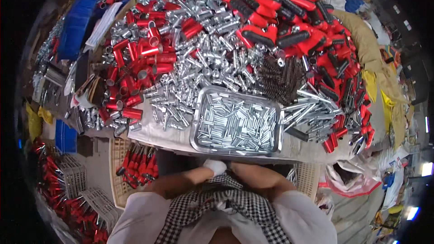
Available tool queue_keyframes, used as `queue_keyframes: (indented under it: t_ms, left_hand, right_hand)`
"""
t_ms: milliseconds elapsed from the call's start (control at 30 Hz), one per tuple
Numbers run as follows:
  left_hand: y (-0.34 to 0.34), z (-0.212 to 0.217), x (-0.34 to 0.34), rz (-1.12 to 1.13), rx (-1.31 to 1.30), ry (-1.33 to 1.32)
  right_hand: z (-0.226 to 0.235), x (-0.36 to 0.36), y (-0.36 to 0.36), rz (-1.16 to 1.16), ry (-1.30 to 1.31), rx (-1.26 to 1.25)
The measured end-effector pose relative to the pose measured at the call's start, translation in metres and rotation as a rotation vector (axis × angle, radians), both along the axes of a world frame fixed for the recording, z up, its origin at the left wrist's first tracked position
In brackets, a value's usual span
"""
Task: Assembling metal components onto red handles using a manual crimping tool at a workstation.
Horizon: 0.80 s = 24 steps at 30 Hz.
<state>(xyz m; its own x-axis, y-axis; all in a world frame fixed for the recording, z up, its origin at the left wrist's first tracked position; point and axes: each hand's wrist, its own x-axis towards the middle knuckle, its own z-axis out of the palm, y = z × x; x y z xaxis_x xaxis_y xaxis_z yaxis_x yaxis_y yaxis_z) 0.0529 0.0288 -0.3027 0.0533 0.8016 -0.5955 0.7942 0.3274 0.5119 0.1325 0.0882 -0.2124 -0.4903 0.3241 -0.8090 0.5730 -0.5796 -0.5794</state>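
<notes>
My left hand (215, 167), in a white glove, is low at my lap, just under the table's front edge. Its fingers are hidden, and whether it holds anything does not show. My right forearm (262, 178) reaches in toward the same spot, but the right hand itself is out of sight beneath the edge. Both arms rest close against a black-and-white checked apron (208, 199). Nearest to them on the table is a metal tray (194, 131) filled with short silvery pins (237, 124).
Behind the tray lie heaped silver fittings (199, 63), red tubes (131, 77), dark springs (278, 79) and red-and-black handles (289, 22). Long metal rods (312, 108) lie right of it. A beige crate (116, 162) with red-handled tools stands lower left, a white sack (352, 178) lower right.
</notes>
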Motion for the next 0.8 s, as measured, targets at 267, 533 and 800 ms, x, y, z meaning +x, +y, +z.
queue_keyframes:
  t_ms: [267,533,800]
  left_hand:
    - [-0.008,0.048,-0.034,0.664,-0.395,-1.098]
    - [-0.03,0.168,-0.061,1.531,0.204,-1.94]
    - [-0.101,0.214,-0.131,1.014,0.909,-2.058]
  right_hand:
    - [0.136,0.086,-0.006,1.046,-0.104,1.145]
    - [0.137,0.104,-0.046,0.118,0.362,0.497]
    - [0.078,0.028,-0.089,-0.26,0.616,-1.01]
